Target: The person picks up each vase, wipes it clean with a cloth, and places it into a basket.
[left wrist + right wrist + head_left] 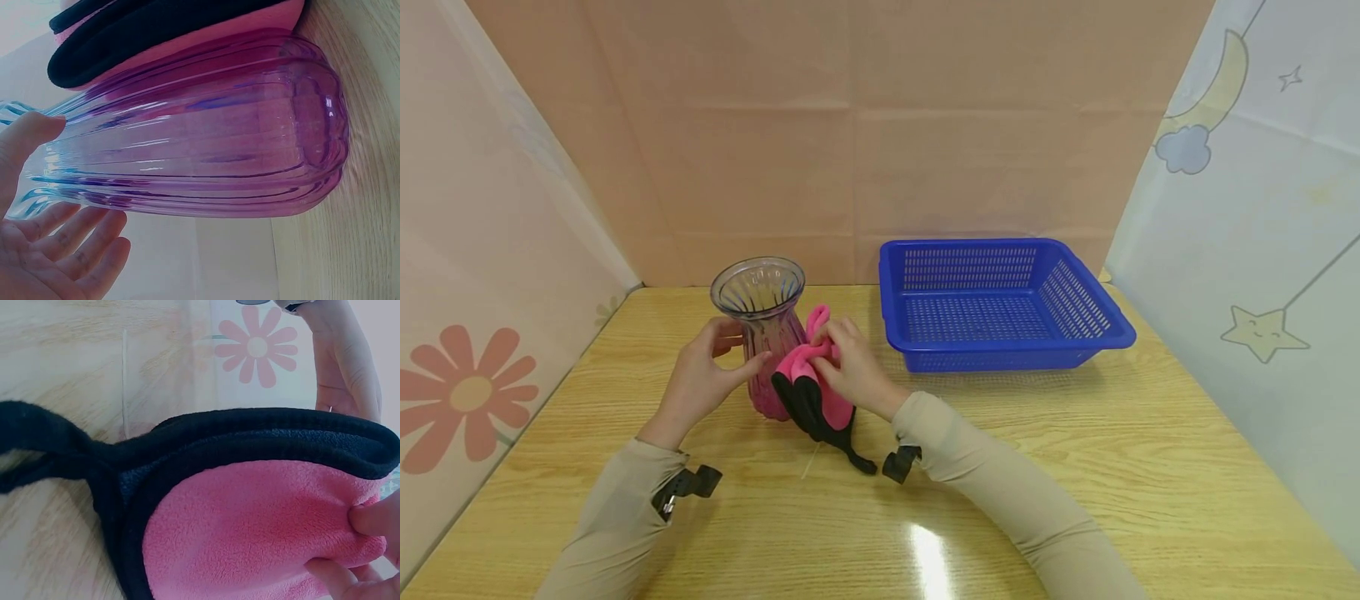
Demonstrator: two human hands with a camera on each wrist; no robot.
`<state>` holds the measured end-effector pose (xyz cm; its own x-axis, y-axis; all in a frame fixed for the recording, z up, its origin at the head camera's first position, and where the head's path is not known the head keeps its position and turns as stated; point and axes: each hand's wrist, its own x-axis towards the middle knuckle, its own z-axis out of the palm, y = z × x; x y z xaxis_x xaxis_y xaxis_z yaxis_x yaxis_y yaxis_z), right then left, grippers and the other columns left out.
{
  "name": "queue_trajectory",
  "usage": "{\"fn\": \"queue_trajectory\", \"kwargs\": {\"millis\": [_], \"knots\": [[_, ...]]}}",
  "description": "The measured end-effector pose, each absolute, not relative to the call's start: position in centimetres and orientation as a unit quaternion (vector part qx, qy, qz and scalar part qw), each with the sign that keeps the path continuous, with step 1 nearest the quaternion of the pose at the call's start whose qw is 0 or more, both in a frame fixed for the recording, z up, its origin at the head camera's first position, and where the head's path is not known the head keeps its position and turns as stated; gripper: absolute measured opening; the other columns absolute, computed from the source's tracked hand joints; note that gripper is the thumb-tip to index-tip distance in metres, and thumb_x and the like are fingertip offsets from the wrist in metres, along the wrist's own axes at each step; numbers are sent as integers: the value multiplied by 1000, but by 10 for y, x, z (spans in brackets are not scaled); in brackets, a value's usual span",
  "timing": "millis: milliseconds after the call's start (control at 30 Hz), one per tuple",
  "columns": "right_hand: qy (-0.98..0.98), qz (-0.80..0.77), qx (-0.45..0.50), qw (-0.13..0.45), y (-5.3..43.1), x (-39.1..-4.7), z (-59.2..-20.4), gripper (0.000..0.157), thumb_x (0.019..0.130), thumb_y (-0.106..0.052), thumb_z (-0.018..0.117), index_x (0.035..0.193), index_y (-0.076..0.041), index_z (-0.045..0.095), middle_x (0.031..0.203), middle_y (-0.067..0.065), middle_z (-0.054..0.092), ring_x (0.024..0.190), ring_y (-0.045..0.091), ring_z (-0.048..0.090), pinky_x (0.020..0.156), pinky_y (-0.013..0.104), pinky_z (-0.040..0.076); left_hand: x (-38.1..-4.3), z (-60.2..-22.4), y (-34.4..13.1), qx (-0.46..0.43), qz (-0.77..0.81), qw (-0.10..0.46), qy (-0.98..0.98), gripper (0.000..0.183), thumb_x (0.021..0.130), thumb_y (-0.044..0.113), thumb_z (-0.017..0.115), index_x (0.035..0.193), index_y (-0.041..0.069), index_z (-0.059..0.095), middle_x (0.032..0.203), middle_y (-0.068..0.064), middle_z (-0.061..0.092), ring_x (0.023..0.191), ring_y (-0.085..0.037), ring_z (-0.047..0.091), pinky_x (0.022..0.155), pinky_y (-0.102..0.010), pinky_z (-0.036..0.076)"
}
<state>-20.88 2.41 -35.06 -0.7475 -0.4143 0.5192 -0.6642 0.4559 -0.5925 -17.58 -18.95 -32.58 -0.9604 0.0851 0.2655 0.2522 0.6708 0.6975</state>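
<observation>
A ribbed glass vase [767, 333] stands upright on the table, clear bluish at its flared rim and pink-purple toward the base. My left hand [703, 371] holds it by the narrow neck, thumb on the near side and fingers round the far side. Beside the vase, my right hand [853, 367] pinches a pink fleece cloth [250, 512] with thick black edging. The cloth hangs folded along the vase's right side, and its black loop [44, 444] trails down toward the table. A pink loop [818, 317] sticks up above the right fingers.
A blue plastic basket [1007, 346] with slotted walls stands at the back right of the wooden table [1075, 500]. Printed curtains [1262, 208] close off the sides, and a plain peach sheet [850, 150] hangs behind. Each sleeve carries a black wrist strap [681, 487].
</observation>
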Motion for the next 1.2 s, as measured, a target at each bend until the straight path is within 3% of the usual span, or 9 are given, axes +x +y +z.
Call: {"fn": "queue_trajectory", "kwargs": {"millis": [133,400,667,967,1200], "knots": [[-840,410,321,154,24,-209,-352,15,83,-5,67,91,-4,54,91,11,52,84,22,48,68,21,41,-175,-325,-189,-90,-396,103,-908,60,84,32,69,128,1,42,128,-23,53,118,-38,52,102,-53,42],[-838,418,317,152,24,-208,-353,14,84,-5,66,91,-5,54,90,10,51,83,20,46,66,19,37,-176,-326,-189,-91,-397,105,-907,60,84,33,69,128,1,43,128,-22,54,117,-38,53,102,-53,43],[-825,441,314,160,22,-209,-349,13,85,-3,64,92,-2,55,93,13,53,86,21,48,71,38,49,-176,-325,-189,-96,-402,106,-905,61,83,32,69,128,1,42,128,-23,54,117,-38,52,102,-54,42],[-814,452,312,187,19,-210,-339,13,84,-5,66,93,-1,58,93,14,56,90,23,54,73,31,53,-174,-323,-189,-97,-402,111,-904,54,84,22,69,126,-1,44,126,-24,55,116,-39,53,101,-53,43],[-796,476,317,198,16,-210,-328,13,83,-1,65,94,2,57,96,17,56,95,27,56,79,38,56,-176,-325,-189,-102,-404,115,-902,53,83,15,68,127,-2,43,126,-24,55,115,-39,54,100,-53,44]]}}
